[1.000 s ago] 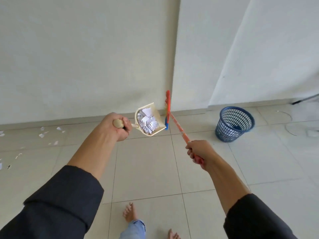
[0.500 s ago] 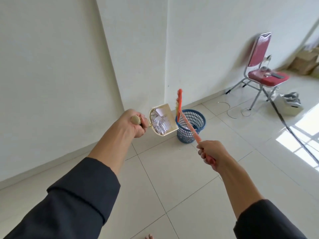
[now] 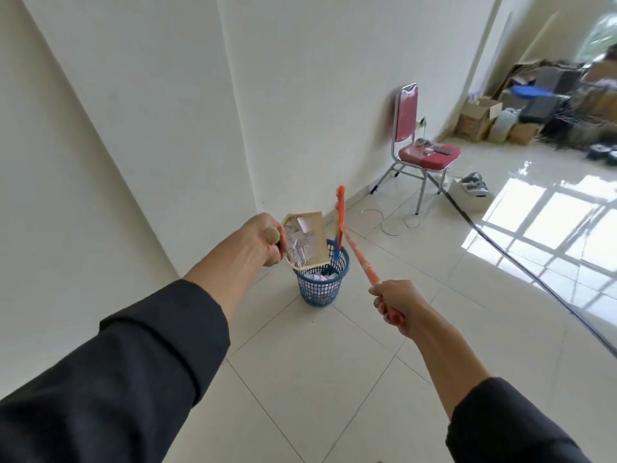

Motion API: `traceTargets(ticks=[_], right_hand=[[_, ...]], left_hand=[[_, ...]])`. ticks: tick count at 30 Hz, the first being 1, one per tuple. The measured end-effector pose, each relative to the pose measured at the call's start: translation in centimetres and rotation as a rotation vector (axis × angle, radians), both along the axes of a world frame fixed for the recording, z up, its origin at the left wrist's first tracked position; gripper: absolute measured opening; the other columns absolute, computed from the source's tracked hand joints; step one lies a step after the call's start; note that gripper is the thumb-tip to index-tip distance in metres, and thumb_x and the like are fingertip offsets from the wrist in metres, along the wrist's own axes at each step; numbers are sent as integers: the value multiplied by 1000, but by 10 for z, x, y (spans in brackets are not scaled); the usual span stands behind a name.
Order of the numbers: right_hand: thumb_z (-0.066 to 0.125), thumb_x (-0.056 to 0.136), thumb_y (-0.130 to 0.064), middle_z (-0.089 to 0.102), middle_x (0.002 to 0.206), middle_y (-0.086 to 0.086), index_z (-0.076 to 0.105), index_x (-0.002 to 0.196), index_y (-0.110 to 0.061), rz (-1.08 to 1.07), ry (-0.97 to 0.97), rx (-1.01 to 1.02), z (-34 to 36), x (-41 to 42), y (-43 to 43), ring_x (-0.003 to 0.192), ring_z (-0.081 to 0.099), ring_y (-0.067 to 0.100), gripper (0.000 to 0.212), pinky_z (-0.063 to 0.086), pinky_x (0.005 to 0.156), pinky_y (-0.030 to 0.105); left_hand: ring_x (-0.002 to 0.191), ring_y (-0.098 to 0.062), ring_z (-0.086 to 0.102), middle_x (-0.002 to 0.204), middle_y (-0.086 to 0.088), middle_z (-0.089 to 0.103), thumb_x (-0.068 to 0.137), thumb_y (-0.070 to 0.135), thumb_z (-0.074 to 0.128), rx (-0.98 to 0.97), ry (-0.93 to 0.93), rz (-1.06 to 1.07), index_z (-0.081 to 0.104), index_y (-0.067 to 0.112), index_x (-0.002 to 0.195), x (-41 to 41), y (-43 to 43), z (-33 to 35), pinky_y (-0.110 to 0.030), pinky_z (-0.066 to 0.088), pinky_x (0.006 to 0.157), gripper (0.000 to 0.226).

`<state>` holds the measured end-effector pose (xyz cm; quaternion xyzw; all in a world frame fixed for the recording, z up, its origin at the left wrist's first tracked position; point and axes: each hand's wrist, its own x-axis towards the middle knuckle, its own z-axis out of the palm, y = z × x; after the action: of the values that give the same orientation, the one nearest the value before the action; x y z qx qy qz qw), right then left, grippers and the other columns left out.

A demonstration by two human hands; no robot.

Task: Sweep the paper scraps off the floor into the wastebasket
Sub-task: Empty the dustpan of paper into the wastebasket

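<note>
My left hand (image 3: 263,240) grips the handle of a cream dustpan (image 3: 315,238), which is full of white paper scraps (image 3: 298,242). The pan hangs just above the left rim of the blue mesh wastebasket (image 3: 322,289). Some white scraps lie inside the basket. My right hand (image 3: 395,304) is shut on the orange handle of a broom (image 3: 357,253). The broom's orange and blue head is raised above the basket's right side, next to the dustpan.
A white wall corner stands just behind the basket. A red chair (image 3: 419,142) with small items on its seat is at the back right, with thin wires and a black cable (image 3: 521,265) on the tiled floor. Cardboard boxes (image 3: 477,118) and clutter fill the far right.
The view has swung right and I have come closer to the basket. The loaded dustpan and the broom head now hang right over the basket instead of beside it.
</note>
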<state>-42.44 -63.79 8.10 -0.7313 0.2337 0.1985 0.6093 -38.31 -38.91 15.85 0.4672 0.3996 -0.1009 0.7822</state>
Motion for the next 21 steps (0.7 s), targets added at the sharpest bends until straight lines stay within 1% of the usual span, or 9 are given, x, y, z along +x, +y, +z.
traceTargets(ticks=[2, 4, 6, 11, 15, 16, 18, 19, 21], right_hand=[[58, 94, -4, 50, 61, 6, 60, 103, 3, -15, 9, 6, 0, 17, -6, 46, 38, 11, 11, 30, 34, 18], [58, 94, -4, 51, 61, 7, 60, 102, 4, -13, 20, 2, -2, 37, -15, 46, 38, 11, 10, 31, 35, 18], [58, 95, -4, 51, 62, 6, 59, 101, 3, -7, 31, 1, -4, 56, -23, 46, 39, 10, 9, 32, 34, 18], [56, 95, -4, 51, 60, 6, 61, 102, 4, 32, 54, 4, -18, 105, -47, 46, 38, 11, 11, 32, 35, 19], [55, 95, -4, 51, 61, 6, 63, 98, 2, 81, 75, 13, -26, 131, -60, 46, 38, 11, 11, 33, 37, 20], [55, 95, -4, 51, 60, 6, 63, 98, 2, 87, 83, 13, -28, 137, -64, 46, 38, 11, 11, 33, 37, 20], [55, 95, -3, 51, 60, 6, 63, 99, 2, 92, 97, 16, -32, 147, -75, 46, 38, 11, 10, 33, 37, 21], [55, 95, -3, 50, 61, 7, 63, 99, 3, 95, 104, 22, -33, 153, -82, 46, 37, 11, 11, 33, 38, 21], [55, 95, -3, 50, 60, 6, 63, 101, 3, 100, 115, 34, -34, 161, -95, 46, 37, 11, 12, 32, 39, 21]], left_hand=[[45, -6, 41, 65, -8, 49, 94, -5, 42, 55, 1, -34, 55, 1, 90, 19, -11, -8, -13, 34, 31, 15], [45, -6, 40, 66, -10, 49, 94, -5, 41, 100, 14, -79, 55, -1, 89, 38, -26, -17, -12, 32, 30, 16], [42, -6, 40, 63, -8, 48, 95, -4, 41, 144, 31, -115, 55, 0, 88, 55, -38, -28, -12, 32, 31, 17], [37, -6, 43, 45, -2, 49, 95, 1, 41, 271, 108, -166, 57, 9, 88, 93, -71, -57, -14, 34, 32, 19], [34, -4, 43, 47, 2, 47, 101, 12, 45, 343, 134, -191, 59, 11, 87, 116, -98, -75, -13, 35, 36, 20], [38, -4, 44, 51, 2, 48, 102, 14, 45, 368, 138, -194, 61, 10, 91, 122, -104, -80, -15, 36, 38, 19], [46, -6, 46, 61, 0, 51, 102, 14, 44, 440, 148, -211, 62, 8, 109, 132, -116, -91, -19, 38, 39, 20], [48, -6, 46, 65, -1, 52, 102, 12, 44, 481, 155, -223, 60, 7, 118, 137, -122, -98, -19, 37, 37, 23], [52, -8, 47, 72, -4, 53, 100, 10, 44, 574, 164, -246, 54, 4, 127, 143, -133, -106, -20, 35, 36, 30]])
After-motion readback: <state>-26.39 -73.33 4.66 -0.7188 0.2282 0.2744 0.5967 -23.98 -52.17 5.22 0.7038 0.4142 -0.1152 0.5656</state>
